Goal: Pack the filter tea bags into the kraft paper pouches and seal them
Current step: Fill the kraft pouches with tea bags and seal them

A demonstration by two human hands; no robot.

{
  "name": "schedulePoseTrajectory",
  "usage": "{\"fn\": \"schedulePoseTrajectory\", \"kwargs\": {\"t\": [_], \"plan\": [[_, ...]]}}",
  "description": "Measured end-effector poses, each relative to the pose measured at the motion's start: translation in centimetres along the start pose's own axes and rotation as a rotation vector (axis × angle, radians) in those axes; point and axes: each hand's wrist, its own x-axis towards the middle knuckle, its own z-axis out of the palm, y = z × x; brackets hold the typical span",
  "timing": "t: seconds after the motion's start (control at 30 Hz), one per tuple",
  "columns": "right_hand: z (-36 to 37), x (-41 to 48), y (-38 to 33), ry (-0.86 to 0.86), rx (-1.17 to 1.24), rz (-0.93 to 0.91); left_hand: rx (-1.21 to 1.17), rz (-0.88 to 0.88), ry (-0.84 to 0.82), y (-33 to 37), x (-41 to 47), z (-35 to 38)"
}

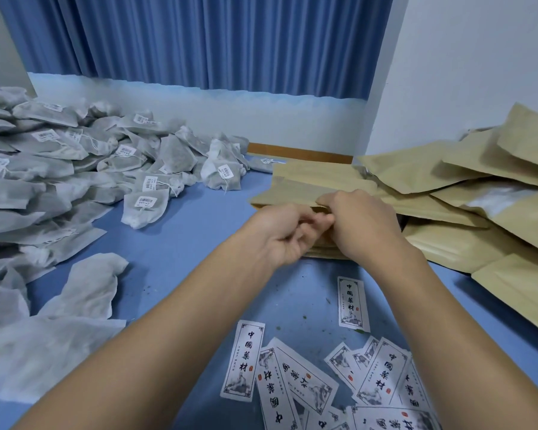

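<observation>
A person's two bare hands meet at the middle of a blue table (pixel 174 243), working the mouth of a kraft paper pouch (pixel 295 184) that lies flat just beyond the knuckles. The left hand (pixel 277 234) is turned partly palm-up with its fingers curled, and the right hand (pixel 364 225) sits knuckles-up against it. The fingertips of both pinch the pouch's near edge at the same spot, so the hands touch. Under the wrists, the layered edges of more brown pouches show beneath the one being held. Whether a tea bag is already inside cannot be told from here. To the left, a deep heap of filter tea bags (pixel 75 169), grey-white mesh sachets with strings and small barcode tags, spreads from the far corner to the near edge of the table. To the right, a loose pile of kraft pouches (pixel 479 197) slumps against the white wall (pixel 463 57), some overlapping, one showing a pale window panel. Nearest the person, printed paper labels (pixel 323 383) bearing black characters and ink landscapes lie scattered at all angles. A blue curtain (pixel 199 41) hangs behind the table.
</observation>
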Motion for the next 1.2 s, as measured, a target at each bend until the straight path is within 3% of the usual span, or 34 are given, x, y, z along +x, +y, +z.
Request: {"fn": "schedulePoseTrajectory", "kwargs": {"t": [0.13,0.27,0.37,0.47,0.53,0.6,0.67,0.7,0.73,0.77,0.8,0.87,0.9,0.97,1.1,1.2], "plan": [[-0.3,0.2,0.1,0.030,-0.005,0.060,-0.265,0.190,0.159,0.3,2.6,0.5],[-0.2,0.2,0.1,0.060,-0.001,0.079,-0.205,0.229,0.227,-0.1,5.1,0.0],[0.1,0.2,-0.4,0.091,0.061,0.115,0.134,0.269,0.303,-0.9,6.9,-0.2],[0.6,0.3,-1.3,0.132,0.102,0.128,0.713,0.425,0.224,-0.8,7.1,0.1],[1.1,1.2,-1.7,0.168,0.067,0.140,1.151,0.640,0.158,-0.1,6.9,-0.7],[1.5,2.8,-2.3,0.182,0.008,0.153,1.418,1.042,0.143,0.4,6.2,-2.9],[1.7,4.7,-2.8,0.171,-0.051,0.169,1.382,1.517,0.271,0.9,5.6,-6.2],[1.9,5.6,-3.1,0.160,-0.066,0.173,1.276,1.645,0.433,1.6,5.4,-8.0],[2.0,6.5,-3.6,0.145,-0.072,0.174,1.192,1.638,0.664,2.8,5.4,-9.8],[2.3,7.4,-4.0,0.125,-0.070,0.170,1.180,1.469,0.899,4.2,5.6,-11.7],[2.6,8.3,-4.5,0.100,-0.056,0.167,1.236,1.152,1.077,5.6,5.9,-13.6],[3.3,9.7,-5.4,0.054,-0.013,0.160,1.320,0.479,1.148,7.6,6.1,-16.9],[3.7,10.3,-5.9,0.048,0.006,0.156,1.341,0.299,1.119,7.9,6.1,-18.0],[4.7,11.0,-6.6,0.054,0.035,0.149,1.449,0.251,1.104,7.7,6.7,-19.5],[6.7,11.2,-7.2,0.062,0.068,0.158,1.558,0.487,1.115,7.7,7.9,-20.6],[6.8,11.4,-6.8,0.055,0.093,0.160,1.572,0.377,1.225,8.0,8.2,-21.1]]}}
